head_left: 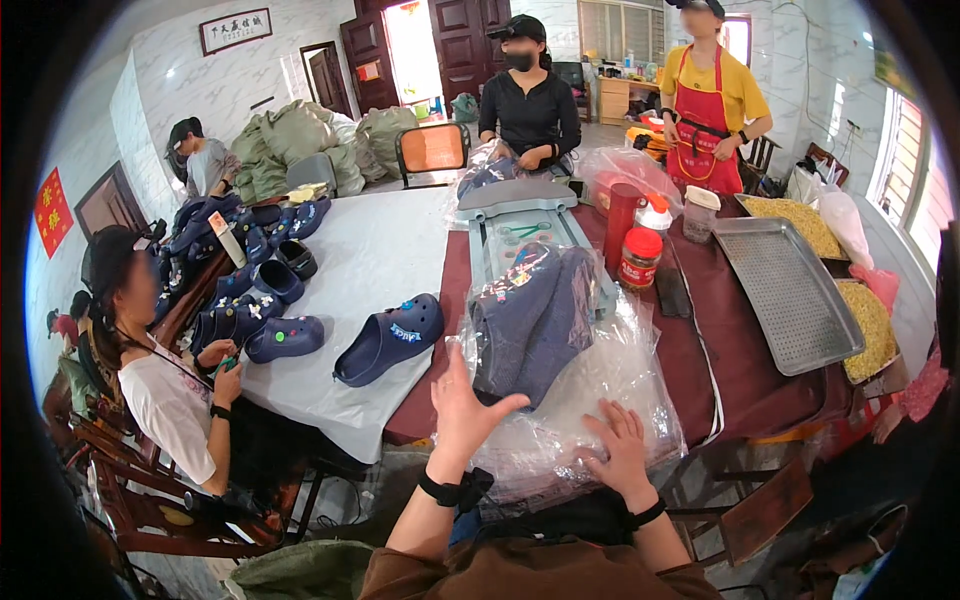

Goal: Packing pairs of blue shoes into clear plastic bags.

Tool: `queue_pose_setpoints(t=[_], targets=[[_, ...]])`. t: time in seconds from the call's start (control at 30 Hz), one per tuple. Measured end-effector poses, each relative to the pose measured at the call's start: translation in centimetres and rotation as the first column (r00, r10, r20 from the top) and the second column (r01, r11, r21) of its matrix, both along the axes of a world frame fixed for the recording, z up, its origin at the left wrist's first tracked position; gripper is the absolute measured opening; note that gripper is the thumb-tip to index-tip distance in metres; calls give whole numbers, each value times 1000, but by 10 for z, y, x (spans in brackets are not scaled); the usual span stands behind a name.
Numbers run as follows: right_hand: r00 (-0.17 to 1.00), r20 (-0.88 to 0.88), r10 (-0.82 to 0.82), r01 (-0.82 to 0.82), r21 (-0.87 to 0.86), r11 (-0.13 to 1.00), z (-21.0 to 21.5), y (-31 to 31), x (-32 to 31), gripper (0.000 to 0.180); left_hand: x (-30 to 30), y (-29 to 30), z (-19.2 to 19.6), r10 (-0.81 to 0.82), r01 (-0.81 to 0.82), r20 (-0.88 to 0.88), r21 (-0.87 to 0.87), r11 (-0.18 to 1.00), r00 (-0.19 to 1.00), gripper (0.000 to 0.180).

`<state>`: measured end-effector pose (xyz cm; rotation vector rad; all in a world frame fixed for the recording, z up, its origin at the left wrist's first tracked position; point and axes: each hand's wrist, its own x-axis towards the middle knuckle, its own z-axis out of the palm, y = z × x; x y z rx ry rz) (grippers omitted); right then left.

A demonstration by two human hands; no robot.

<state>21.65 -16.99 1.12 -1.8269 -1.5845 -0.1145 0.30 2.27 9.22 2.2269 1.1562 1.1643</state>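
A pair of navy clogs point(535, 325) with small charms lies in a clear plastic bag in front of me. Beneath it spreads a stack of clear plastic bags point(625, 375) at the table's near edge. My left hand point(467, 405) is raised at the near left of the bagged clogs, thumb and fingers apart, holding nothing. On the bag stack rests my right hand point(618, 450), palm down with fingers spread. To the left, a single navy clog point(392, 338) with charms sits on the white table cover. Just beyond the bagged pair stands a grey bag sealer point(518, 200) with green scissors point(526, 230) on it.
Many navy clogs point(270, 280) crowd the table's left side, where a seated person point(175, 400) handles a small green item. Two people stand across the table. A red-lidded jar point(640, 258), a red cylinder point(622, 225) and a perforated metal tray point(790, 300) are to the right.
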Motion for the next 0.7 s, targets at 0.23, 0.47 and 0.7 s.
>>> queue_pose_setpoints(t=[0.23,0.47,0.7], targets=[[1000,10,-6,6,4,1000,0,3,1,61,17,-26,-20,-134,145,-137,74,987,981,144],[1000,11,-15,15,-15,1000,1,3,-1,58,18,-19,-21,-73,67,-181,-41,997,981,133],[1000,12,-7,7,-4,1000,-5,1,0,57,16,-18,-27,-31,30,-7,-12,999,1000,116]])
